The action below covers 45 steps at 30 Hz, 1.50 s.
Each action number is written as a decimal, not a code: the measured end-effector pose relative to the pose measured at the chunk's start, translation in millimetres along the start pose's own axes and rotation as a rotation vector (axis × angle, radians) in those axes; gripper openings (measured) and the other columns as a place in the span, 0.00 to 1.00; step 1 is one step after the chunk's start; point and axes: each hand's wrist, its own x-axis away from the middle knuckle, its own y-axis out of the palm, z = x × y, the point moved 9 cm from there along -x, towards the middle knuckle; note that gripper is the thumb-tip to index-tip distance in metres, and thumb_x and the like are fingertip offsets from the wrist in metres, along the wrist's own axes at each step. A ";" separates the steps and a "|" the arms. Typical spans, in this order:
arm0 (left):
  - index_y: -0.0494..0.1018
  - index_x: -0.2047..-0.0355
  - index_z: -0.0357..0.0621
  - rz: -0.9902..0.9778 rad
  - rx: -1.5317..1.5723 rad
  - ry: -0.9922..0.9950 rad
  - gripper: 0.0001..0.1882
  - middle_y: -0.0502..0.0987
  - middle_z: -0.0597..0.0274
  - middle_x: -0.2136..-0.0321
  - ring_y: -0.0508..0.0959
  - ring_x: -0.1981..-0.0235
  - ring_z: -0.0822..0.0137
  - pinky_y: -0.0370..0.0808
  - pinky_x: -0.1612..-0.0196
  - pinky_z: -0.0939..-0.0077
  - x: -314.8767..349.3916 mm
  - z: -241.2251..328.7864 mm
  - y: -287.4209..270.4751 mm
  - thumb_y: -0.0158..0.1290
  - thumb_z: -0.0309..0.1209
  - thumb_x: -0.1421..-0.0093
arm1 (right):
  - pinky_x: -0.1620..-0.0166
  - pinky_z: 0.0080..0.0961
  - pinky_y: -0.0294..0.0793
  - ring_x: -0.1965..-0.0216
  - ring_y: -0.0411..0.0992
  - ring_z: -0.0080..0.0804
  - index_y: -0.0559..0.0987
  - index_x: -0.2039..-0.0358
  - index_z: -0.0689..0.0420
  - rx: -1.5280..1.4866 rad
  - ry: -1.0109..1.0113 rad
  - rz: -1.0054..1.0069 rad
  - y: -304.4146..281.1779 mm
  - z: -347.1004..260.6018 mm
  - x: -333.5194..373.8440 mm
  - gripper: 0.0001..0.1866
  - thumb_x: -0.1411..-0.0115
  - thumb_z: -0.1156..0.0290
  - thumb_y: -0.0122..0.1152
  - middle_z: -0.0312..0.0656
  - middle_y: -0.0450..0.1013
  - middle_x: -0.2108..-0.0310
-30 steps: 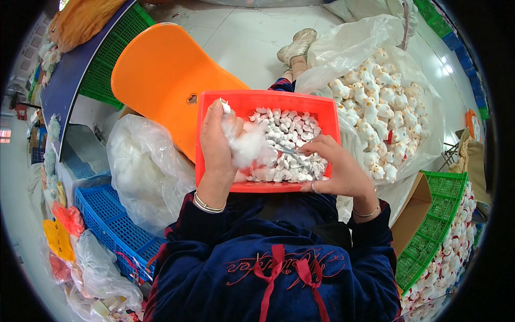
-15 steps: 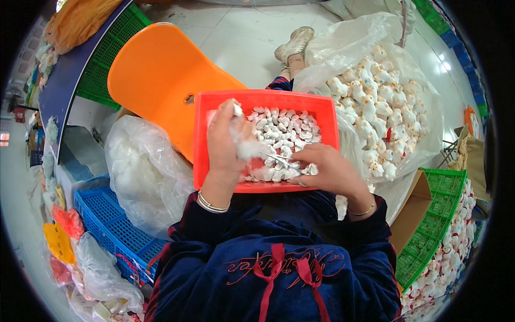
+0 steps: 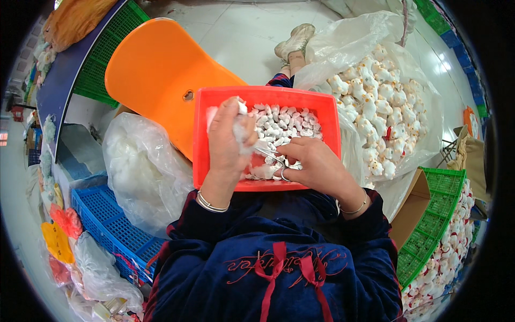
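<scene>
Left hand (image 3: 228, 140) hides most of white tuft (image 3: 242, 131).

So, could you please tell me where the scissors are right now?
In the head view, the scissors are in the right hand, over the red tray on the lap, tips toward the white stuffing in the left hand.

**Hands come together over the red tray**

A second ago I saw the left hand (image 3: 228, 140) raised with a loose white tuft spread open above the red tray (image 3: 327, 115). Now the tuft (image 3: 240, 127) is gathered smaller inside the fingers, and the hand sits lower. The right hand (image 3: 316, 163) has moved from the tray's near right corner toward the middle, and small metal scissors (image 3: 272, 156) now show between the two hands.
</scene>
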 end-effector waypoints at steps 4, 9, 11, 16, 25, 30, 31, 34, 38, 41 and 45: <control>0.74 0.62 0.49 -0.140 -0.268 0.108 0.07 0.69 0.73 0.77 0.66 0.80 0.80 0.63 0.76 0.85 -11.1 46.9 -9.5 0.53 0.36 0.29 | 0.51 0.39 0.73 0.56 0.75 0.44 0.81 0.49 0.56 0.142 0.075 -0.059 -7.9 8.9 4.8 0.27 0.52 0.68 0.73 0.45 0.76 0.62; 0.77 0.60 0.40 -0.271 -1.210 0.059 0.09 0.77 0.64 0.70 0.75 0.68 0.77 0.73 0.64 0.79 -33.8 34.8 -34.4 0.53 0.33 0.30 | 0.46 0.40 0.71 0.48 0.69 0.47 0.80 0.51 0.58 0.334 -0.033 -0.284 29.9 2.0 -14.8 0.28 0.54 0.65 0.74 0.47 0.74 0.57; 0.75 0.60 0.37 -0.413 -1.513 0.062 0.10 0.77 0.61 0.70 0.76 0.68 0.73 0.74 0.62 0.74 -35.6 22.4 -38.3 0.53 0.33 0.31 | 0.47 0.40 0.71 0.48 0.69 0.48 0.81 0.54 0.59 0.412 -0.059 -0.383 53.6 -3.5 -35.3 0.26 0.54 0.63 0.74 0.48 0.74 0.56; 0.74 0.60 0.34 -0.373 -1.681 0.055 0.13 0.80 0.44 0.67 0.80 0.65 0.53 0.76 0.59 0.63 -44.2 8.1 -52.3 0.50 0.35 0.31 | 0.48 0.42 0.71 0.47 0.69 0.47 0.85 0.61 0.56 0.600 -0.100 -0.556 104.0 -23.2 -73.9 0.17 0.50 0.62 0.70 0.49 0.76 0.54; 0.74 0.59 0.32 -0.402 -1.964 -0.015 0.15 0.80 0.35 0.61 0.80 0.57 0.39 0.75 0.53 0.49 -53.1 -7.0 -84.3 0.49 0.35 0.34 | 0.60 0.41 0.77 0.63 0.80 0.46 0.84 0.61 0.56 0.272 -0.150 -0.657 86.6 13.1 -44.5 0.16 0.49 0.64 0.71 0.49 0.79 0.70; 0.73 0.59 0.33 -0.374 -1.952 -0.004 0.14 0.80 0.37 0.62 0.80 0.58 0.41 0.76 0.55 0.49 -51.8 -1.8 -78.6 0.49 0.35 0.34 | 0.60 0.31 0.74 0.67 0.75 0.34 0.84 0.58 0.61 -0.513 -0.196 -0.577 -13.8 3.0 0.8 0.20 0.50 0.70 0.79 0.40 0.77 0.69; 0.73 0.59 0.33 -0.331 -1.929 0.016 0.14 0.81 0.39 0.62 0.81 0.59 0.44 0.77 0.56 0.52 -50.9 3.2 -74.4 0.49 0.35 0.33 | 0.60 0.31 0.74 0.67 0.74 0.34 0.83 0.56 0.62 -0.562 -0.235 -0.547 -27.0 1.6 9.1 0.21 0.51 0.70 0.79 0.39 0.77 0.69; 0.73 0.59 0.35 -0.304 -1.460 0.090 0.13 0.82 0.49 0.64 0.82 0.64 0.59 0.78 0.60 0.63 -44.1 17.5 -57.6 0.47 0.34 0.29 | 0.60 0.29 0.73 0.67 0.74 0.32 0.83 0.55 0.62 -0.561 -0.130 -0.378 -41.4 10.7 24.3 0.22 0.51 0.71 0.79 0.40 0.76 0.70; 0.73 0.57 0.41 -0.256 -0.527 -0.127 0.10 0.81 0.62 0.67 0.78 0.67 0.75 0.77 0.62 0.77 -10.6 18.9 -11.3 0.47 0.34 0.26 | 0.60 0.29 0.73 0.68 0.74 0.30 0.83 0.56 0.63 -0.469 -0.053 -0.235 -26.3 17.5 20.6 0.20 0.50 0.71 0.77 0.41 0.76 0.70; 0.73 0.55 0.46 -0.326 -0.311 -0.092 0.10 0.82 0.55 0.64 0.78 0.68 0.69 0.78 0.62 0.74 5.5 1.5 13.5 0.48 0.37 0.26 | 0.62 0.28 0.73 0.71 0.72 0.30 0.83 0.55 0.62 -0.397 0.069 -0.179 -6.1 25.8 10.5 0.20 0.47 0.68 0.76 0.41 0.74 0.73; 0.73 0.56 0.47 -0.224 -0.168 -0.169 0.09 0.73 0.67 0.78 0.73 0.79 0.73 0.76 0.72 0.77 14.8 -25.6 11.0 0.48 0.37 0.25 | 0.65 0.26 0.71 0.71 0.70 0.26 0.82 0.58 0.64 -0.391 0.173 -0.188 9.7 27.0 9.6 0.18 0.48 0.69 0.76 0.38 0.73 0.75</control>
